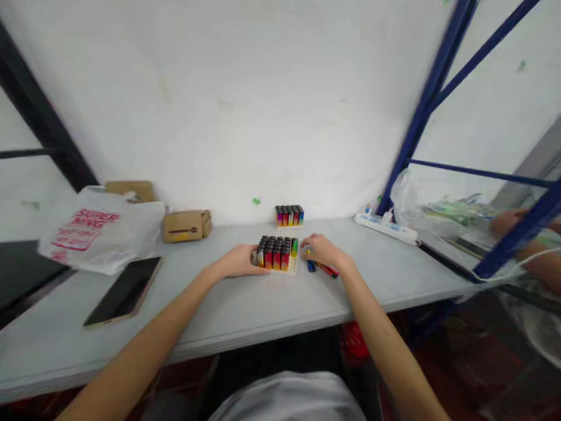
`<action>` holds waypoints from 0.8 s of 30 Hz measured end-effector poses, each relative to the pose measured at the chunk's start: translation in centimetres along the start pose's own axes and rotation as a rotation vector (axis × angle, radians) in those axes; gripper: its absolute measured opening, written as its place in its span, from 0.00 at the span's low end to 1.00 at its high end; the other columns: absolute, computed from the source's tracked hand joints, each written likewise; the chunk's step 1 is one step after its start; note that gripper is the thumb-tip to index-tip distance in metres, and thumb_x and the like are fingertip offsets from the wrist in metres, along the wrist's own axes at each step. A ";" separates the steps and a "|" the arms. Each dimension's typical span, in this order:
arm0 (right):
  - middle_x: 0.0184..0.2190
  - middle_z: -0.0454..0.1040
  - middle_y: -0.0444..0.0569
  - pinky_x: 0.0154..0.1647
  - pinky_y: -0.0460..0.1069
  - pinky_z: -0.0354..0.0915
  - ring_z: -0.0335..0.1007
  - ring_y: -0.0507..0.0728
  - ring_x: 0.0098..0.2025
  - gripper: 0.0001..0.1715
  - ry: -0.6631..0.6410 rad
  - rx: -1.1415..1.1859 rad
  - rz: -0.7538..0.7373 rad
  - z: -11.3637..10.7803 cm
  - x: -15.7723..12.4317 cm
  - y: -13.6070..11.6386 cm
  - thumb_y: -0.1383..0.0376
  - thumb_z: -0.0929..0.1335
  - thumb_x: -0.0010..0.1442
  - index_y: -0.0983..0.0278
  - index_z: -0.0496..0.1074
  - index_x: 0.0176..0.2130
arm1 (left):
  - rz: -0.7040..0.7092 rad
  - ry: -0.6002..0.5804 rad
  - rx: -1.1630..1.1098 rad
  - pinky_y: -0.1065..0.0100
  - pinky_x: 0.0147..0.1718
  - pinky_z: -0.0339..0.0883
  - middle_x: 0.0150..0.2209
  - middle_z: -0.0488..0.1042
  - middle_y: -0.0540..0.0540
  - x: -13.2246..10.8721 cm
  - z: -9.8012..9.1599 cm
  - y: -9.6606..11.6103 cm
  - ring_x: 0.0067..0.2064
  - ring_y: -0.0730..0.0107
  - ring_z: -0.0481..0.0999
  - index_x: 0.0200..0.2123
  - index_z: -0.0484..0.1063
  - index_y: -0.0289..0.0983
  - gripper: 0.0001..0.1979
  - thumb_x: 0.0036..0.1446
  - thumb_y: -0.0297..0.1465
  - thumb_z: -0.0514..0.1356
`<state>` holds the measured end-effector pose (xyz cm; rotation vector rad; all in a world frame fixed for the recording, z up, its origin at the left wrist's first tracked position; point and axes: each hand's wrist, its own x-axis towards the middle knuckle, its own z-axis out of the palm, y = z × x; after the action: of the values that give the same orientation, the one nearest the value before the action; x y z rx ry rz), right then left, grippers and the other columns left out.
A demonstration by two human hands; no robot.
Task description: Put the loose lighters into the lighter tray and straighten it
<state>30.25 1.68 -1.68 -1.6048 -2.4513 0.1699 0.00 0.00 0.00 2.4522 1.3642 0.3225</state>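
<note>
A white tray (293, 266) holds rows of colourful lighters (275, 254) standing upright with their dark tops upward. At its right end stands a green and yellow lighter (294, 247), with bare tray slots in front of it. My left hand (240, 260) is closed around the tray's left end, thumb along the front. Just right of the tray, my right hand (323, 250) is bent over loose lighters, its fingers closed on a lighter (308, 251) that shows yellow. A blue lighter (311, 266) and a red lighter (328, 269) lie flat under that hand.
Against the wall stands a second group of lighters (289, 216). To the left are a phone (125, 290), a white plastic bag (105, 228) and a cardboard box (187, 226). A power strip (385, 227) lies right, near a blue rack post (414, 134). Another person's arm (534, 251) shows beyond.
</note>
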 end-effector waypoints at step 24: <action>0.40 0.80 0.54 0.46 0.51 0.68 0.76 0.58 0.37 0.27 0.558 0.440 0.073 -0.3 0.7 0.5 0.55 0.58 0.72 0.64 0.72 0.59 | 0.028 0.022 -0.009 0.67 0.27 0.59 0.29 0.74 0.49 0.7 0.7 -1.3 0.29 0.61 0.73 0.46 0.75 0.35 0.37 0.44 0.59 0.65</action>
<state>30.53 2.54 -1.42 -1.3237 -1.7851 0.2182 -0.41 1.07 -1.11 2.4694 1.3351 0.3626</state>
